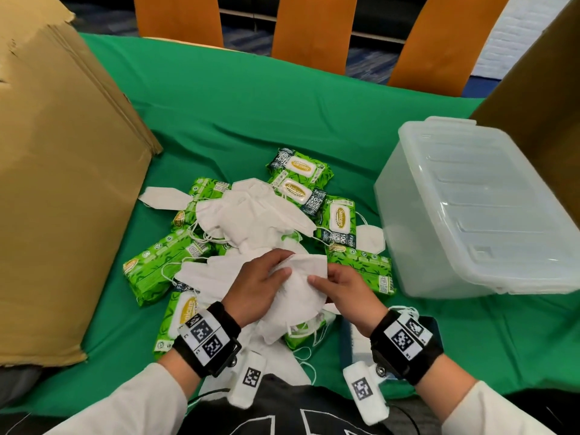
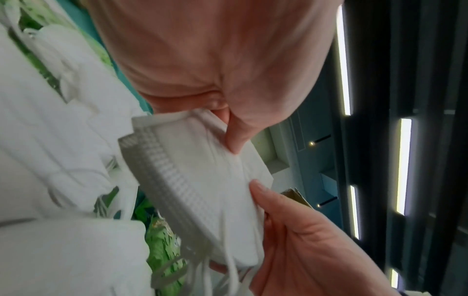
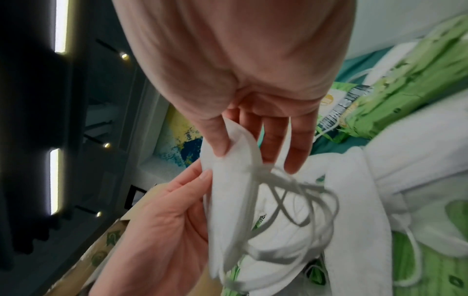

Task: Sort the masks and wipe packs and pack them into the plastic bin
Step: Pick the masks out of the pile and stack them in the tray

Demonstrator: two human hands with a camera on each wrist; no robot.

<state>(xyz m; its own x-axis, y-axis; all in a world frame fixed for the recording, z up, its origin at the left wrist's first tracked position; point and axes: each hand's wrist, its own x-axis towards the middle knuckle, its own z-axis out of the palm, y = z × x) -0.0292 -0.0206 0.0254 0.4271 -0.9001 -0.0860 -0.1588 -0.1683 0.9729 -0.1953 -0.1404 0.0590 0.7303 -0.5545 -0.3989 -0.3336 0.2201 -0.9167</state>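
Observation:
A small stack of folded white masks (image 1: 301, 287) is lifted just above the pile, and both hands pinch it. My left hand (image 1: 276, 273) holds its left side with the thumb on top. My right hand (image 1: 323, 277) holds the right edge. In the left wrist view the left thumb (image 2: 234, 138) presses the ribbed mask stack (image 2: 202, 190). In the right wrist view the thumb (image 3: 220, 140) pinches the masks (image 3: 228, 190), whose ear loops (image 3: 298, 200) dangle. Loose masks (image 1: 251, 215) and green wipe packs (image 1: 150, 271) lie mixed on the cloth. The plastic bin (image 1: 408, 221) stands at the right.
A lid (image 1: 489, 196) covers the translucent bin. A large cardboard box (image 1: 56, 183) stands at the left, and another cardboard box (image 1: 546, 98) behind the bin. The green tablecloth (image 1: 251, 105) stretches behind the pile, with orange chair backs (image 1: 314, 29) beyond it.

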